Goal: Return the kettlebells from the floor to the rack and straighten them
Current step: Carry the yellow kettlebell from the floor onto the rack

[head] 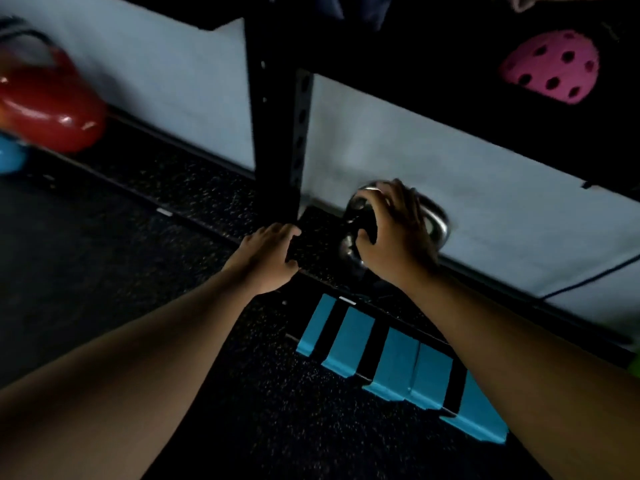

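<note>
Kettlebell pickup at rack foot

Rack: black perforated steel upright at 12 o'clock, shelf above. Blue folded foam mat with black straps at 5 o'clock, on the black speckled rubber floor.

Dark chrome-handled kettlebell on the floor against the wall, just right of the upright. Right hand wrapped over its handle, fingers curled. Left hand loosely spread, empty, beside the upright's foot.

Judgement: seat the palm fully, bring the left hand in, lift clear of the upright.

Writing: none legible; frame dim, blurred.

Shiny silver kettlebell, black rack, pink perforated ball, blue-and-black striped mat, speckled black floor
</note>
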### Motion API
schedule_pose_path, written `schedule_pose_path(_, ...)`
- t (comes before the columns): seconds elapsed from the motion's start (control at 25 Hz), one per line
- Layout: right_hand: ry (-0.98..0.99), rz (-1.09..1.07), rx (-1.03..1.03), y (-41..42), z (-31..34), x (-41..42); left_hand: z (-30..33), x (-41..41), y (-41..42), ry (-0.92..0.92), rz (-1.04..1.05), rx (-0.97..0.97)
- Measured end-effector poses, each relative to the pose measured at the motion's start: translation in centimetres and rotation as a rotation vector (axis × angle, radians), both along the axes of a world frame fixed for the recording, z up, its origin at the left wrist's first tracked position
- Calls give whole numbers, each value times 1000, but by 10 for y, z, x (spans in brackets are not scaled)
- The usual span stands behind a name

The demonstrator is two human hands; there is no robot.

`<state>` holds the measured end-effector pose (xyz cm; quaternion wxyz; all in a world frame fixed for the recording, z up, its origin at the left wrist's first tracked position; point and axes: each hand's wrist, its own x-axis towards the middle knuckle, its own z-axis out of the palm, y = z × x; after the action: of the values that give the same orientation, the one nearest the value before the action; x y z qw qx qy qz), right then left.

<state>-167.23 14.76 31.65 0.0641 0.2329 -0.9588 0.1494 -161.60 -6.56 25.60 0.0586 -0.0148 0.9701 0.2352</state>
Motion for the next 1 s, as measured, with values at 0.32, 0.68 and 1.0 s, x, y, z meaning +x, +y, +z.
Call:
schedule_pose_path(0.32,-294,391,23,-131,-57,123,-49,228,-118,-272,270,-26)
schedule_pose_path(0.68,-660,638,297,-241,-189,366,-140,519,-194,-642,407,-78)
schedule_pose_path(1.0,-937,751,599,-243,-308,504,-237,622,-205,-738,248,-33)
